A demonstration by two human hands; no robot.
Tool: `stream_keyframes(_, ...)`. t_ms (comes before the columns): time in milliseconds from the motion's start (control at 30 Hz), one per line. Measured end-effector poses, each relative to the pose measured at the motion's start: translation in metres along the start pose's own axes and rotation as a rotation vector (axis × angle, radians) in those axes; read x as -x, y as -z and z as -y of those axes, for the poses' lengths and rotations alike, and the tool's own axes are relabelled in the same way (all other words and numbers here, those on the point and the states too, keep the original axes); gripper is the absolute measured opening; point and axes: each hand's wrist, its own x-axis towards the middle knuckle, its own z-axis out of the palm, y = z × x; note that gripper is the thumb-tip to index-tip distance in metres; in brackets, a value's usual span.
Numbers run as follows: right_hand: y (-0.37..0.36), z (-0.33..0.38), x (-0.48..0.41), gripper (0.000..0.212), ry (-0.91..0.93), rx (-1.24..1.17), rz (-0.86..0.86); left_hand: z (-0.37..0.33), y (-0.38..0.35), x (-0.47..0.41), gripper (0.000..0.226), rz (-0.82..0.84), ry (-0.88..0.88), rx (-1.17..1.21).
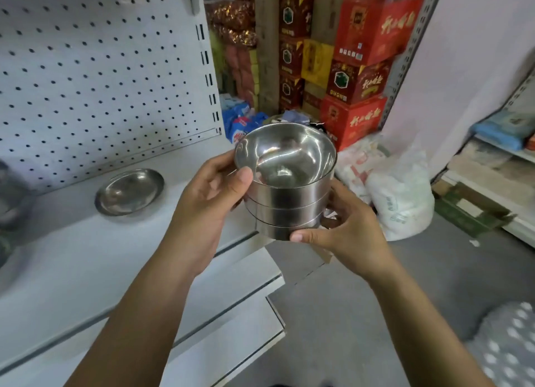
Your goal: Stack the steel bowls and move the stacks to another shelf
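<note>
While the single shallow steel dish (129,191) sits at the left of the frame on the white metal shelf (72,256), I hold the stack of nested round steel bowls (289,195) in the air at the centre, just past that shelf's right end. My left hand (211,195) curls round the stack's left side, thumb pressed on the top bowl's rim. My right hand (344,227) cups the lowest bowl, thumb across its base edge. To carry it well I should keep the stack level, squeeze evenly from both sides so no bowl slides, and let the right hand bear the weight. Past the white plastic sacks (402,195) on the floor, the shelf at the right edge (505,149) looks a likely place.
</note>
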Motion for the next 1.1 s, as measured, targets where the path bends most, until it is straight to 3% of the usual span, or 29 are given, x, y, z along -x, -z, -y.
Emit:
stream_keyframes(400, 0.214, -0.068, 0.022, 0.087, -0.098, 0.064, -0.231, 0.055, -0.228, -0.071, 0.057, 0.327, 0.146, 0.138)
stream_keyframes(700, 0.318, -0.122, 0.028, 0.101, -0.226, 0.109, -0.434, 0.092, -0.359, -0.13, 0.059, 0.558, 0.229, 0.132)
stream_keyframes(867, 0.377, -0.149, 0.012, 0.1, -0.285, 0.133, -0.545, 0.118, -0.435, -0.184, 0.053, 0.686, 0.287, 0.143)
stream_keyframes(1000, 0.429, -0.163, -0.013, 0.101, -0.303, 0.142, -0.684, 0.127, -0.51, -0.237, 0.027, 0.762, 0.352, 0.186)
stream_keyframes(1100, 0.467, -0.171, -0.034, 0.095, -0.313, 0.143, -0.791, 0.126, -0.565, -0.278, 0.024, 0.872, 0.362, 0.168)
